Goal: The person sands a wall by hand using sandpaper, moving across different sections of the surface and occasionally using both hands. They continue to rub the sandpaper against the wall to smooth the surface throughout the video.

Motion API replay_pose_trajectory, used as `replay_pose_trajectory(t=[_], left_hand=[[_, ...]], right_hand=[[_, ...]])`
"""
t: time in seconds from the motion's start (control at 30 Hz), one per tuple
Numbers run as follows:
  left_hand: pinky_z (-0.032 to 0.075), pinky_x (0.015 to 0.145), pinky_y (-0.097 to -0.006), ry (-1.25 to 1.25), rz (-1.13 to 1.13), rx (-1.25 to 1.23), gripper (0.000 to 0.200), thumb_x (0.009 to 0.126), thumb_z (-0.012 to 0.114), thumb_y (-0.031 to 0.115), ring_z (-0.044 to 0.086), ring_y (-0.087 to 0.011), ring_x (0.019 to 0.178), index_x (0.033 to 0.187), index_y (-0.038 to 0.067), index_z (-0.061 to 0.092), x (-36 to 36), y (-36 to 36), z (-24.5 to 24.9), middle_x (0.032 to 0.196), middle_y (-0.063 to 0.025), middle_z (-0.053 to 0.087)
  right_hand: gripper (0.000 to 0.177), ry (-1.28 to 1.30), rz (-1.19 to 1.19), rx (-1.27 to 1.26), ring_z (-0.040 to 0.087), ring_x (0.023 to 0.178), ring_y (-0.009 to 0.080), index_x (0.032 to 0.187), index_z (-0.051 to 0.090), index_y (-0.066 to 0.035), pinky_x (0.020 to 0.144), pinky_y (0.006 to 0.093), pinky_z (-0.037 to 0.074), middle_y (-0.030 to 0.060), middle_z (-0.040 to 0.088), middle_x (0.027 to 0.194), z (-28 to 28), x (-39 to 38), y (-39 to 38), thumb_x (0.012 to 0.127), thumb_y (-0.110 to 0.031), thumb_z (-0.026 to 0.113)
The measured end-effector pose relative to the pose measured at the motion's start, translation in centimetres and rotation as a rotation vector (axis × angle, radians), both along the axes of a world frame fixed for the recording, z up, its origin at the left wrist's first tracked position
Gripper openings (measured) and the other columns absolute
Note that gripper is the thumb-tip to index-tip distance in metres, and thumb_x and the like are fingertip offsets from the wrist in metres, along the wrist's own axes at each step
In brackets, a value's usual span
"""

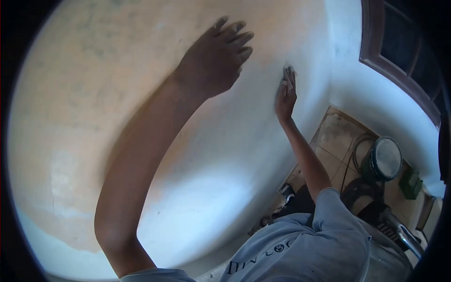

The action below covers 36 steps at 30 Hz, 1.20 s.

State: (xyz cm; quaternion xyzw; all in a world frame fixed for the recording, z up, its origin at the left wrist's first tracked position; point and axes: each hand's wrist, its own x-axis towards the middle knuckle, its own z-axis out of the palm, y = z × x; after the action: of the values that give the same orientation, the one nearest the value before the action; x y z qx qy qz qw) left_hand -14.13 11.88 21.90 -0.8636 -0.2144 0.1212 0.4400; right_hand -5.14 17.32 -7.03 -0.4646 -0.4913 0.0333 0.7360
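My left hand (213,61) lies against the wall (141,70), palm toward it, with its fingers apart and nothing visible in it. Lower and to the right, my right hand (285,102) is raised to the same wall. Its fingers press a small folded piece of sandpaper (289,78) to the surface; the grit side is not visible. Patches of white and tan cover the wall, with a paler, smoother area between and below my hands.
A dark-framed window (371,47) is in the adjoining wall at upper right. On the tiled floor (331,157) stand a round bucket (387,159), a looped cable (358,149) and a green container (410,184). A shiny metal tube (409,239) is close by my right side.
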Motion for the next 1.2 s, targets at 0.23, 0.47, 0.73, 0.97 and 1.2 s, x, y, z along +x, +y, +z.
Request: replay_pose_trajectory(t=[0.23, 0.47, 0.73, 0.97, 1.2], left_hand=[[0.012, 0.110, -0.0405, -0.028, 0.078, 0.030, 0.038, 0.086, 0.045, 0.028, 0.023, -0.0188, 0.131, 0.121, 0.012, 0.051, -7.7, -7.8, -0.4, 0.136, -0.0017, 0.037], [0.009, 0.111, -0.0421, -0.163, 0.370, 0.127, 0.043, 0.090, 0.037, 0.038, 0.018, -0.0187, 0.133, 0.130, 0.023, 0.041, -16.8, -18.3, 0.7, 0.143, 0.0040, 0.025], [0.011, 0.107, -0.0478, -0.573, 0.587, 0.487, 0.044, 0.088, 0.042, 0.044, 0.023, -0.0225, 0.132, 0.129, 0.029, 0.043, -22.2, -27.3, -4.5, 0.141, 0.0034, 0.032], [0.005, 0.106, -0.0503, -0.718, 0.651, 0.811, 0.047, 0.085, 0.043, 0.048, 0.024, -0.0344, 0.130, 0.123, 0.022, 0.052, -30.1, -34.7, -8.2, 0.136, -0.0077, 0.038], [0.008, 0.107, -0.0488, -0.889, 0.654, 0.890, 0.044, 0.084, 0.046, 0.038, 0.026, -0.0346, 0.130, 0.122, 0.018, 0.053, -29.7, -34.8, -9.5, 0.134, -0.0095, 0.041]], right_hand=[[0.038, -0.608, 0.363, 0.430, 0.040, 0.119, 0.0216, 0.123, 0.051, -0.018, 0.103, 0.0440, 0.026, 0.0045, 0.048, 0.124, 1.9, -15.0, -18.0, 0.085, -0.018, 0.046], [0.037, -0.172, 0.175, 0.211, 0.030, 0.127, 0.0325, 0.122, 0.048, 0.000, 0.105, 0.0473, 0.019, 0.0175, 0.043, 0.130, 3.0, -7.4, -6.5, 0.093, -0.019, 0.034], [0.034, -0.749, 0.474, 0.503, 0.029, 0.126, 0.0384, 0.109, 0.059, -0.003, 0.105, 0.0519, 0.010, 0.0099, 0.050, 0.124, 6.7, -19.4, -22.7, 0.083, -0.022, 0.046], [0.042, 0.086, 0.344, 0.087, 0.021, 0.131, 0.0357, 0.127, 0.038, 0.005, 0.105, 0.0493, 0.015, 0.0191, 0.033, 0.137, 9.0, -12.2, -14.1, 0.094, -0.020, 0.028], [0.037, -0.722, 0.609, 0.556, 0.016, 0.132, 0.0396, 0.115, 0.057, -0.005, 0.105, 0.0541, 0.001, 0.0088, 0.049, 0.127, 7.6, -23.8, -26.6, 0.086, -0.022, 0.042]])
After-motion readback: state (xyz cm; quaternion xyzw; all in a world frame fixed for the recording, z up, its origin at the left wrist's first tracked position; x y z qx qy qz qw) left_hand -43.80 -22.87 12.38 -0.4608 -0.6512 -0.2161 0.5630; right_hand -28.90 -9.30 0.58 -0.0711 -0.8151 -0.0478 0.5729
